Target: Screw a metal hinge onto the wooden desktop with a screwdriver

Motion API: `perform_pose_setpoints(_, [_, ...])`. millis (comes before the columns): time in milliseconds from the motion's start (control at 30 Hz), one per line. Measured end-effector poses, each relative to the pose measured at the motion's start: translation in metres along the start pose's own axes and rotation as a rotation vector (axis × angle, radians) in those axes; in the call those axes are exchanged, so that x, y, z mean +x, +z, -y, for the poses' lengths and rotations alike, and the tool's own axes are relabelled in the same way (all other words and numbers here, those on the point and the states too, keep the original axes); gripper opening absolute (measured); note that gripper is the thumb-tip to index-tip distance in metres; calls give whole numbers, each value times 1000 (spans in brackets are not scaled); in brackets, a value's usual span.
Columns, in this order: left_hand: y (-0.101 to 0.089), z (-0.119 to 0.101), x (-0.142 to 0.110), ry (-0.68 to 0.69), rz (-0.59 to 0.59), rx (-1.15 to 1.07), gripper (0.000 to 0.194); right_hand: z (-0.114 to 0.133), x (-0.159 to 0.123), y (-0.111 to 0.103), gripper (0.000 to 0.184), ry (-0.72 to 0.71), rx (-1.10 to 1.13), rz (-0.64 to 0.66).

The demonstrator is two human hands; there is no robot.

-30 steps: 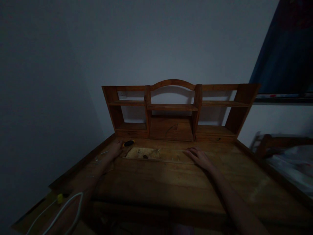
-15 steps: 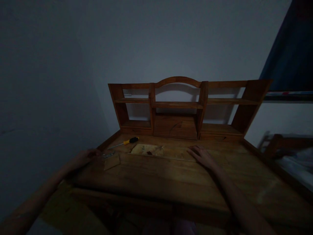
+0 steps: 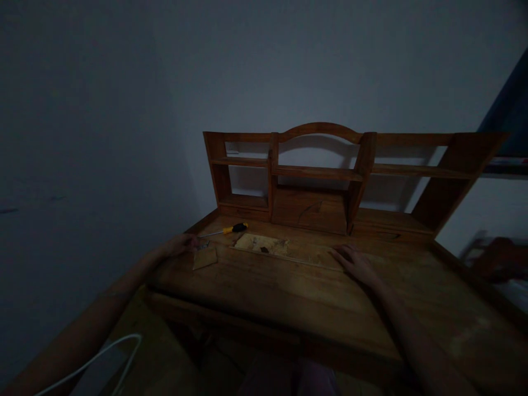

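Observation:
In dim light, my left hand (image 3: 180,244) rests at the left edge of a wooden desk (image 3: 289,297), its fingers curled beside a small metal piece (image 3: 202,246) and a small flat wooden block (image 3: 205,257). I cannot make out whether it grips anything. A screwdriver with a yellow and black handle (image 3: 231,228) lies just beyond it. My right hand (image 3: 355,263) lies flat and open on the desk, at the right end of a long recessed patch of bare wood (image 3: 280,247).
A wooden shelf unit (image 3: 325,176) with small compartments stands at the back of the desk against a grey wall. A white cable (image 3: 103,355) loops at the lower left. Blurred furniture (image 3: 495,258) sits at the right.
My left hand left the screwdriver, drew back to the desk's left edge, then came in to the small metal piece. The view swung left. My right hand stayed put.

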State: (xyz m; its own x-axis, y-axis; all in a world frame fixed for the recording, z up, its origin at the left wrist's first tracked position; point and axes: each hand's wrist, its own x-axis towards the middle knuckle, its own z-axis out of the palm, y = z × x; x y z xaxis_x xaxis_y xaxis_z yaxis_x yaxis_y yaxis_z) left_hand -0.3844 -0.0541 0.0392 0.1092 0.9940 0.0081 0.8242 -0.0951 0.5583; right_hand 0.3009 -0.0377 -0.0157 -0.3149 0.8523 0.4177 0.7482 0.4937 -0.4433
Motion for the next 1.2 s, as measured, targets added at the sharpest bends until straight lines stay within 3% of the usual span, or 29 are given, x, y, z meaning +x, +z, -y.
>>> perform_pose_setpoints(433, [-2, 20, 16, 31, 37, -15, 46, 3, -1, -2, 48, -1, 0, -6])
perform_pose_setpoints(633, [-3, 32, 15, 12, -103, 31, 53, 7, 0, -4, 46, -14, -5, -6])
perform_pose_setpoints(767, [-4, 22, 14, -8, -286, 49, 57, 12, -1, -5, 45, -27, -11, -14])
perform_pose_setpoints(867, [3, -13, 18, 20, -349, -4, 59, 15, -2, -6, 45, -36, -13, -23])
perform_pose_setpoints(967, [27, -75, 29, 166, -325, -67, 56, 17, -3, -6, 43, -42, -16, -38])
perform_pose_setpoints(1067, [72, -156, 47, 367, -231, -152, 46, 21, -4, -4, 41, -54, -14, -68])
perform_pose_setpoints(1200, [152, -257, 78, 549, -67, -392, 37, 31, -4, 2, 37, -109, 11, -117])
